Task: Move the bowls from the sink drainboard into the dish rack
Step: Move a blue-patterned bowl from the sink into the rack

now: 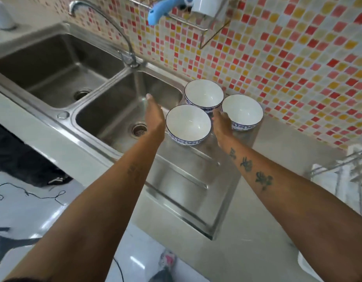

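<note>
Three white bowls with blue patterned outsides stand upright on the steel drainboard (188, 180), close to the tiled wall. The near bowl (188, 122) sits between my two hands. My left hand (154, 117) is flat and open just left of it, fingers stretched over the sink basin. My right hand (221, 124) is open just right of it, in the gap before the right bowl (242, 110). The far bowl (203, 94) stands behind them. Neither hand holds anything. The wire dish rack (346, 169) shows at the right edge.
A double steel sink lies to the left, with the right basin (119, 110) beside the bowls and a curved tap (123, 45) behind it. A wall shelf with a blue object (164, 9) hangs above. The counter edge and floor lie below.
</note>
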Demonstrator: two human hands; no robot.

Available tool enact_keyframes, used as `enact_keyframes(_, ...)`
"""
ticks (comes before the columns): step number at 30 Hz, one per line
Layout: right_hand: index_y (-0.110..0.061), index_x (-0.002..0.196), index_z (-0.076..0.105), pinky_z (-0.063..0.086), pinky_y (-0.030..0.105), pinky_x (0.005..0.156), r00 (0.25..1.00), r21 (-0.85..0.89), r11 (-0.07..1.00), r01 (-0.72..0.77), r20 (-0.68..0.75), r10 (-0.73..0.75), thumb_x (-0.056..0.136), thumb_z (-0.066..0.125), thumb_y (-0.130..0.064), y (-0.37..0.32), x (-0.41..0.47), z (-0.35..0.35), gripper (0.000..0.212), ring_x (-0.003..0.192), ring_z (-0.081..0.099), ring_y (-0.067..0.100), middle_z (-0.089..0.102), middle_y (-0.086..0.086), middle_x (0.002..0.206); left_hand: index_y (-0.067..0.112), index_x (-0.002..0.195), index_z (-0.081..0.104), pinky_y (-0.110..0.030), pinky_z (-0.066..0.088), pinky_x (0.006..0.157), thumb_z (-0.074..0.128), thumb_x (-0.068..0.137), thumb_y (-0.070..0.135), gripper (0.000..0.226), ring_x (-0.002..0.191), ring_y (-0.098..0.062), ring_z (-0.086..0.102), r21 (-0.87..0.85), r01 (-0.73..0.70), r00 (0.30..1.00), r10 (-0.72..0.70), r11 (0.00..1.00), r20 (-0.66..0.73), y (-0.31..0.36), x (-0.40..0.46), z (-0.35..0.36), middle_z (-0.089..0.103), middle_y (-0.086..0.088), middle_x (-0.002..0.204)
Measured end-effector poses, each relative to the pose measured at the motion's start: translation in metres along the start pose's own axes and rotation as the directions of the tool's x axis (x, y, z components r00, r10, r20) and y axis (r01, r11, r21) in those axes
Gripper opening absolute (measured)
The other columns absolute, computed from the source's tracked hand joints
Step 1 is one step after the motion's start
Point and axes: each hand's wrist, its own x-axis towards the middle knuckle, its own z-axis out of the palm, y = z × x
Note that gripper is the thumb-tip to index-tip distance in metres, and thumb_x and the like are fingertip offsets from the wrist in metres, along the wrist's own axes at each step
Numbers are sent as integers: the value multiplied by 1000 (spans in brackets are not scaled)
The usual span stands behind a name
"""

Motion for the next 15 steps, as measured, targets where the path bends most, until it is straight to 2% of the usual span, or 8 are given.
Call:
enact_keyframes(2, 1, 98, 57, 32, 30, 63, 1000, -8, 1000, -1, -7, 1, 94, 43, -20, 6, 10, 7, 25, 85, 47, 17, 54, 5, 83, 4, 138, 55, -41, 33, 118, 24, 100, 61, 75, 134, -28, 50, -23, 22, 999, -23, 1000, -43, -12, 14, 1, 56, -12, 142)
enact_keyframes(3, 5, 97, 58, 33, 31, 67, 1000, -13, 1000, 6, -12, -6, 92, 43, -23, 8, 15, 10, 32, 84, 47, 17, 55, 12, 85, 5, 141, 52, -43, 32, 118, 24, 99, 63, 78, 138, -29, 47, -22, 47, 998, -49, 999, -50, -17, 20, 2, 53, -14, 146)
enact_keyframes(5, 8, 96, 58, 43, 39, 72, 1000, -18, 1000, -14, -10, 14, 91, 43, -26, 17, 24, 19, 37, 82, 50, 18, 58, 21, 89, 4, 144, 48, -43, 33, 118, 21, 98, 66, 82, 138, -30, 46, -23, 106, 994, -106, 994, -11, -26, 29, 6, 51, -16, 147)
enact_keyframes(7, 5, 102, 60, 50, 42, 82, 998, 34, 997, -66, 12, 65, 94, 42, -19, 25, 31, 26, 31, 87, 51, 17, 61, 18, 97, 1, 144, 46, -44, 38, 115, 20, 100, 62, 79, 133, -30, 52, -71, 124, 991, -120, 990, 61, -33, 33, 12, 54, -18, 144)
enact_keyframes(9, -6, 97, 61, 49, 29, 73, 994, 116, 987, -110, 29, 107, 97, 41, -16, 28, 33, 31, 22, 89, 52, 18, 61, 12, 101, 2, 133, 55, -45, 45, 108, 23, 101, 59, 73, 122, -31, 60, -82, 132, 989, -125, 988, 84, -39, 34, 18, 62, -17, 133)
enact_keyframes(11, -14, 84, 58, 45, 24, 65, 989, 191, 970, -151, 24, 149, 97, 41, -17, 31, 36, 36, 22, 87, 53, 19, 60, 6, 99, 10, 112, 65, -43, 51, 101, 25, 102, 57, 63, 109, -31, 66, -79, 129, 989, -123, 988, 81, -44, 35, 22, 69, -15, 117)
enact_keyframes(13, -17, 75, 57, 48, 30, 74, 983, 245, 953, -181, 18, 182, 96, 42, -19, 33, 40, 39, 25, 90, 56, 22, 61, 7, 100, 15, 99, 69, -39, 54, 92, 27, 102, 55, 58, 96, -28, 68, -89, 126, 990, -120, 988, 72, -47, 34, 25, 72, -12, 105)
enact_keyframes(15, -19, 75, 58, 50, 35, 81, 977, 295, 932, -210, 26, 212, 95, 44, -21, 32, 41, 40, 25, 91, 58, 24, 63, 8, 102, 14, 100, 70, -34, 55, 81, 31, 103, 52, 55, 86, -24, 68, -111, 127, 991, -122, 986, 49, -48, 32, 27, 72, -9, 98)
